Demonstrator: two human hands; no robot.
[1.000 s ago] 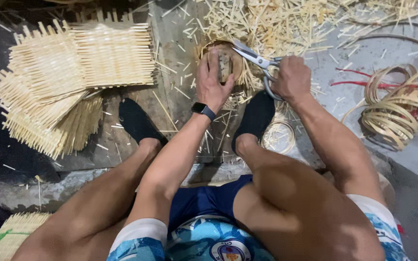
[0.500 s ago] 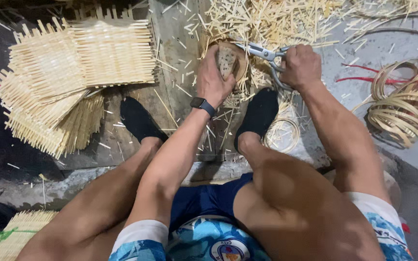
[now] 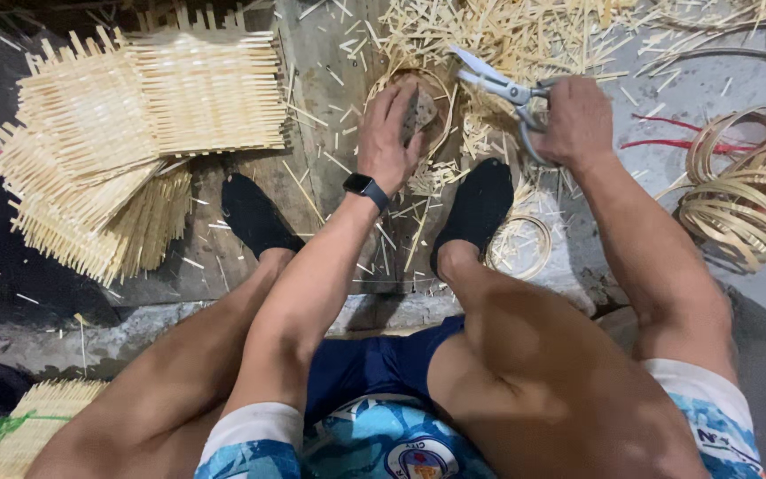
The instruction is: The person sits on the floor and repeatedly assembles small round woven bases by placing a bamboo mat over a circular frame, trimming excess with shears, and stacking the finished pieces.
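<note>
Pressing a small woven basket down, the left hand fingers grip it; right hand fingers clasp open scissors just right.

A small dark square smartwatch screen sits on the left wrist

The left hand presses a small block down into a round woven basket on the floor. The right hand holds big scissors with the blades apart, just beside the basket. Flat woven mats lie in a pile to the left. Coils of thin strips sit to the right.
</note>
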